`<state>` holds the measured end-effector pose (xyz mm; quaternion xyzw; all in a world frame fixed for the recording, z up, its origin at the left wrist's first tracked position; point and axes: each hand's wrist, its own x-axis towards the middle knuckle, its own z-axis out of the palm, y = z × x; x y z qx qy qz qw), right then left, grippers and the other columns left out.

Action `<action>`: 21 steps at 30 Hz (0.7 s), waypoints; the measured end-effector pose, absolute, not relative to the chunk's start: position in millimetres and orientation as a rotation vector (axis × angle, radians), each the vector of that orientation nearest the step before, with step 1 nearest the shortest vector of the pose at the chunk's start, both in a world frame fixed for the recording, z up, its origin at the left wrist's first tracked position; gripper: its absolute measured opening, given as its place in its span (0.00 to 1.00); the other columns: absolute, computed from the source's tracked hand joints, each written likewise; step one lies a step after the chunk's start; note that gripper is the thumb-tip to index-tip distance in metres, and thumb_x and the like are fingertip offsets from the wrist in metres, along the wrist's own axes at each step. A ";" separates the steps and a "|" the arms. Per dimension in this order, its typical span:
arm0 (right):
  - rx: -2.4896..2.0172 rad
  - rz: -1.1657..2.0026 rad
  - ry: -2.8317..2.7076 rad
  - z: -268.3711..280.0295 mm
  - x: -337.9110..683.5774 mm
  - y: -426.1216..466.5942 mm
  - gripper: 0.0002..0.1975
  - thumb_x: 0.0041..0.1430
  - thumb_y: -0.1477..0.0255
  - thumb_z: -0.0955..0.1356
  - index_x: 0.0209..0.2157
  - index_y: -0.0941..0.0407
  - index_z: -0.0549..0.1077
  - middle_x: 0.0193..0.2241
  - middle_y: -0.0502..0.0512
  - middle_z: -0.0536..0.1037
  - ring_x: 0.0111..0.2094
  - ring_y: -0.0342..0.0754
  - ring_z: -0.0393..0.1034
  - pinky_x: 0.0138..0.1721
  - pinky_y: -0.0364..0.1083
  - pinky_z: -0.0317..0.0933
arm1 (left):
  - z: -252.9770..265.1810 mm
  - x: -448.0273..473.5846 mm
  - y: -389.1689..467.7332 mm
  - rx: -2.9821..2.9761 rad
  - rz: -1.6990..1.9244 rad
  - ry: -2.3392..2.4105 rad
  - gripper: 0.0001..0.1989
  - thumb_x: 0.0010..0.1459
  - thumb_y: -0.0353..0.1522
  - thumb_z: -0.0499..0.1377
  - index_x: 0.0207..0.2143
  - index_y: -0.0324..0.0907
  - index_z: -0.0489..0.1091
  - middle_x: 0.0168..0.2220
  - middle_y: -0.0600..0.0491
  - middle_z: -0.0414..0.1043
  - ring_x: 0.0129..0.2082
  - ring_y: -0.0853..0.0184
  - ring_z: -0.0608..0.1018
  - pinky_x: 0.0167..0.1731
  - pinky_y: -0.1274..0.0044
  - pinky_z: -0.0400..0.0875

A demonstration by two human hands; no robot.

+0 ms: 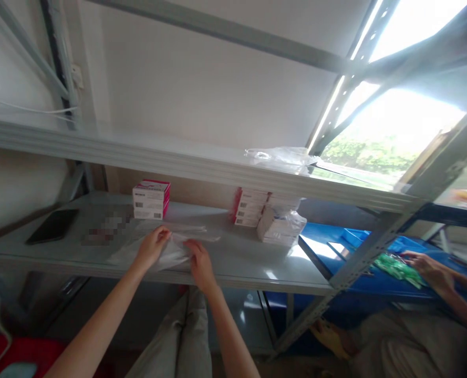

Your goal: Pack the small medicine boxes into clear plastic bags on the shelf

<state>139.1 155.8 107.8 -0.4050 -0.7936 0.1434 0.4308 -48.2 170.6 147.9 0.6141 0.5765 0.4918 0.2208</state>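
Note:
A clear plastic bag is stretched between my two hands, low over the grey shelf. My left hand pinches its left side near the top. On the other side, the fingers of my right hand are closed on the bag's right edge. More thin clear plastic lies flat under and beside my left hand. Just behind the hands stand stacked pink and white boxes.
More stacked boxes stand further right, beside boxes wrapped in clear plastic. A dark phone-like slab lies left. An upper shelf beam crosses above my hands. Rightward, a co-worker's hand touches green items on a blue surface.

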 end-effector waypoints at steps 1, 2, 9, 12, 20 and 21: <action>-1.011 0.242 -2.028 116.3 137.5 146.3 0.33 0.51 0.88 0.58 0.56 0.52 0.67 0.55 0.55 0.69 0.55 0.47 0.62 0.54 0.49 0.59 | 153.1 -46.4 170.6 1.681 1.345 1.524 0.09 0.52 0.39 0.54 0.26 0.43 0.66 0.25 0.55 0.70 0.29 0.64 0.74 0.33 0.75 0.68; -1.030 0.128 -2.083 125.6 136.4 137.1 0.34 0.51 0.88 0.59 0.58 0.50 0.65 0.56 0.55 0.68 0.55 0.48 0.62 0.53 0.50 0.60 | 158.2 -44.3 170.4 1.664 1.345 1.466 0.09 0.51 0.39 0.55 0.25 0.43 0.65 0.23 0.56 0.69 0.26 0.65 0.72 0.30 0.76 0.68; -1.098 -0.305 -2.232 169.6 154.9 112.3 0.08 0.59 0.75 0.67 0.39 0.51 0.75 0.47 0.55 0.73 0.46 0.52 0.64 0.43 0.52 0.60 | 185.4 -27.1 167.0 1.625 1.490 1.246 0.10 0.53 0.40 0.54 0.25 0.43 0.60 0.24 0.56 0.67 0.31 0.66 0.71 0.37 0.76 0.67; -1.078 -0.383 -2.233 171.0 169.0 113.4 0.11 0.60 0.75 0.66 0.45 0.51 0.73 0.52 0.56 0.71 0.52 0.53 0.61 0.49 0.54 0.57 | 189.1 -20.4 167.8 1.603 1.508 1.179 0.11 0.53 0.42 0.53 0.27 0.44 0.60 0.26 0.55 0.68 0.32 0.65 0.71 0.38 0.76 0.66; -1.138 -0.593 -2.295 165.7 196.2 96.5 0.27 0.65 0.78 0.59 0.64 0.53 0.53 0.46 0.59 0.75 0.43 0.52 0.66 0.41 0.51 0.56 | 187.4 28.0 166.2 1.514 1.309 0.847 0.13 0.50 0.43 0.56 0.29 0.43 0.61 0.25 0.56 0.64 0.29 0.67 0.69 0.32 0.77 0.64; -1.193 -0.624 -2.276 164.7 201.7 95.6 0.27 0.65 0.78 0.59 0.64 0.54 0.54 0.42 0.59 0.77 0.40 0.52 0.67 0.38 0.51 0.56 | 186.2 34.4 167.0 1.481 1.333 0.835 0.13 0.49 0.42 0.57 0.28 0.43 0.61 0.24 0.57 0.64 0.28 0.68 0.69 0.31 0.78 0.64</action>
